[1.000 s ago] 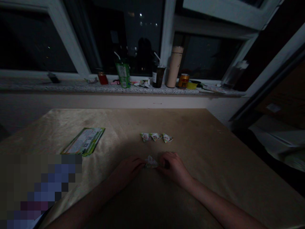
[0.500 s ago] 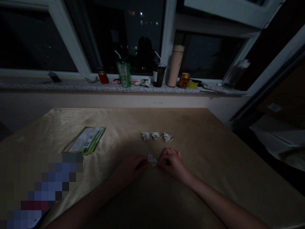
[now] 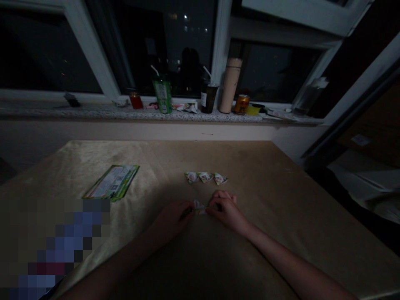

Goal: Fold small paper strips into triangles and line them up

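The room is dim. My left hand (image 3: 173, 216) and my right hand (image 3: 226, 208) meet over the tan table (image 3: 281, 200), and both pinch a small folded printed paper piece (image 3: 198, 207) between their fingertips. The piece sits at or just above the tabletop. A little farther away lie three similar folded paper triangles (image 3: 205, 178) in a short row. A green and white printed leaflet (image 3: 112, 186) rests flat to the left of my hands.
A stone windowsill (image 3: 93, 111) behind the table carries a green drink carton with a straw (image 3: 162, 96), a dark cup (image 3: 208, 98), a tall beige flask (image 3: 229, 85), an orange can (image 3: 241, 104), a red jar (image 3: 136, 101) and scraps. The table's right edge drops into dark floor.
Both hands have slid slightly away from me with the paper piece. The piece looks narrower now, pressed closer between the fingertips. The three triangles and the leaflet have not moved.
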Demonstrator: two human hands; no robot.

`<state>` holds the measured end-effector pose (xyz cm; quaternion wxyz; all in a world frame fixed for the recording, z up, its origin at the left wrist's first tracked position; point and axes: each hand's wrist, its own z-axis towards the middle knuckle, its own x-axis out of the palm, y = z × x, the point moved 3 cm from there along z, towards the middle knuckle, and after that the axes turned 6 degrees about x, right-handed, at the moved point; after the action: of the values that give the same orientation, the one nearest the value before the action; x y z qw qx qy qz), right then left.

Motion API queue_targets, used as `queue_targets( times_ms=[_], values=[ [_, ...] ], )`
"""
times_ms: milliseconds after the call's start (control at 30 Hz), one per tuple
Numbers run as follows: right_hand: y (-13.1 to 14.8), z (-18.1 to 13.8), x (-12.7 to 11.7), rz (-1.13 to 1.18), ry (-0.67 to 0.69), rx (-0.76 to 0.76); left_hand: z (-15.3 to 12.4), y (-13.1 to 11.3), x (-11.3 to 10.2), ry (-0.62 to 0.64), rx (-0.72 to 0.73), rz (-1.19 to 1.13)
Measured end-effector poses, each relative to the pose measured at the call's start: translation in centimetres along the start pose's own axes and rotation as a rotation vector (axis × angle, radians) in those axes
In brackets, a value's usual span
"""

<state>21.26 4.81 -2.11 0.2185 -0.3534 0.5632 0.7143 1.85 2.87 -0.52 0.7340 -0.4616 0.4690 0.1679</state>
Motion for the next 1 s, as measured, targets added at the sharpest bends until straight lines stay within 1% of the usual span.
queue_targets(
  times_ms=[167,300,400,467,533,600,667,700,733,767,900,1000],
  values=[
    [-0.2,0.5,0.3,-0.005,0.021,0.04,-0.1,0.0,0.3,-0.021,0.02,0.043],
    [-0.2,0.7,0.4,-0.017,-0.002,0.064,-0.1,0.1,0.5,-0.087,0.045,0.078],
    [-0.1,0.6,0.3,-0.019,-0.018,0.053,-0.1,0.2,0.9,-0.071,0.072,0.14],
    [0.0,0.3,0.2,-0.037,-0.041,0.019,0.0,0.2,1.1,-0.053,0.077,0.176],
    [0.5,-0.3,-0.1,-0.094,-0.083,-0.072,0.1,0.0,1.1,-0.05,0.069,0.187],
    [1.4,-1.1,-0.2,-0.192,-0.112,-0.265,0.2,-0.1,1.0,-0.056,0.053,0.173],
    [2.5,-2.1,0.3,-0.298,-0.07,-0.531,0.2,-0.1,1.0,-0.069,0.046,0.147],
    [2.9,-2.5,0.6,-0.341,-0.048,-0.614,0.2,-0.1,1.0,-0.073,0.045,0.134],
    [3.1,-2.9,0.9,-0.373,-0.035,-0.634,0.1,-0.1,1.0,-0.074,0.044,0.122],
    [3.3,-3.1,1.2,-0.395,-0.028,-0.633,0.1,0.0,1.1,-0.074,0.044,0.112],
    [3.4,-3.7,2.0,-0.402,-0.04,-0.54,0.1,0.4,1.3,-0.067,0.045,0.106],
    [3.4,-3.7,2.1,-0.381,-0.025,-0.487,0.0,0.3,1.0,-0.077,0.058,0.163]
  ],
)
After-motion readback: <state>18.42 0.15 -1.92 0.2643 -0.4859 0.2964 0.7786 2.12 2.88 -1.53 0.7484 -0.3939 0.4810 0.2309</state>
